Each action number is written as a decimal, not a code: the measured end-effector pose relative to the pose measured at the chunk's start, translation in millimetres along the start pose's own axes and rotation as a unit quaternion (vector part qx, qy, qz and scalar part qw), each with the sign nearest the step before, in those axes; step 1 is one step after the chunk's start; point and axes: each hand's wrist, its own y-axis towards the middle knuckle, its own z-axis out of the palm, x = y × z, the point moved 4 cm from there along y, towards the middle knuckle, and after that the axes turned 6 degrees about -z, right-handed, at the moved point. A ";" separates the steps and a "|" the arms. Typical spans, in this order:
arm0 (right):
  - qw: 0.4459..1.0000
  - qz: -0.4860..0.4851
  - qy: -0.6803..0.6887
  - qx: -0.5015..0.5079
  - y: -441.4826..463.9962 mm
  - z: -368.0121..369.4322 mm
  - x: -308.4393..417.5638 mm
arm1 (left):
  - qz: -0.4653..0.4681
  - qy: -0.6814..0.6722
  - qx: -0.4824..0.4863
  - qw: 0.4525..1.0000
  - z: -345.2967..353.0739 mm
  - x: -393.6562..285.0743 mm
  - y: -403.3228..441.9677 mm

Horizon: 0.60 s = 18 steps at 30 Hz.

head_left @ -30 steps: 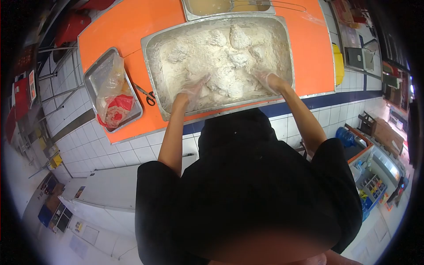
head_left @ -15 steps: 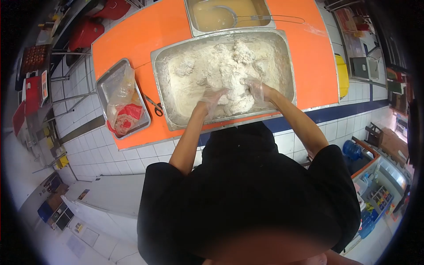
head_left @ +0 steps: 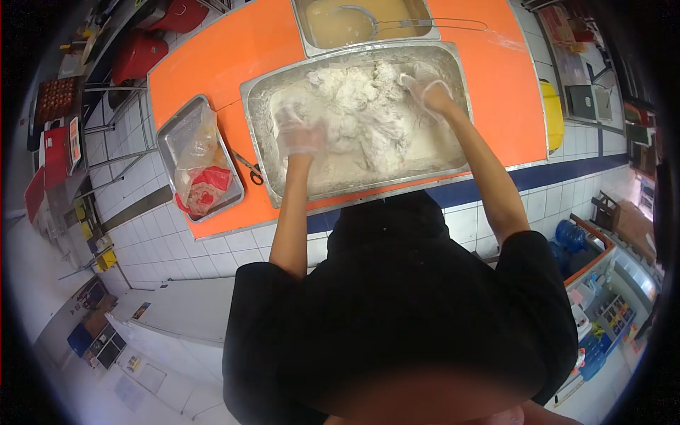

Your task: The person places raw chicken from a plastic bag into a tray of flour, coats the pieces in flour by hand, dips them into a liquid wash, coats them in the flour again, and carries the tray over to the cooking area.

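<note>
A large metal tray (head_left: 251,152) holds white flour (head_left: 340,170) and a heap of flour-coated pieces (head_left: 386,131), whose kind the coating hides. My left hand (head_left: 301,136), in a clear plastic glove, is over the flour in the tray's left part, left of the heap. Motion smears its fingers. Also gloved, my right hand (head_left: 431,93) is at the upper right of the heap, near the tray's right wall. Its thumb and fingers are apart, and I see nothing held in them.
Behind the tray stands a metal pan (head_left: 308,32) of yellowish liquid with a wire strainer (head_left: 425,25) in it. A smaller tray (head_left: 236,185) at left holds a plastic bag (head_left: 202,152) with red parts. Scissors (head_left: 251,172) lie between the trays on the orange table (head_left: 212,67).
My hands have moved apart from the middle of the heap: the left outward to the left, the right up and to the right. The coated pieces between them have shifted and spread.
</note>
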 end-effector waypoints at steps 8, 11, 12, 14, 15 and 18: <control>0.977 0.162 -0.021 0.134 49.2 66.2 -21.0 | -0.089 -0.025 -0.009 0.996 40.0 -8.6 53.8; 0.956 0.121 0.240 0.115 70.5 88.7 -51.8 | -0.063 -0.161 0.017 0.985 69.7 -13.7 61.4; 0.949 0.131 0.257 0.130 75.5 92.1 -58.1 | -0.040 -0.211 0.026 0.976 76.9 -18.6 61.7; 0.932 0.151 0.288 0.159 83.9 92.2 -60.8 | -0.093 -0.239 0.068 0.964 66.0 -46.5 52.4; 0.933 0.136 0.294 0.154 81.6 89.5 -59.6 | -0.100 -0.222 0.088 0.966 67.4 -48.0 52.9; 0.944 0.138 0.292 0.069 67.2 87.1 -44.1 | -0.085 -0.222 0.108 0.965 94.7 -24.9 68.8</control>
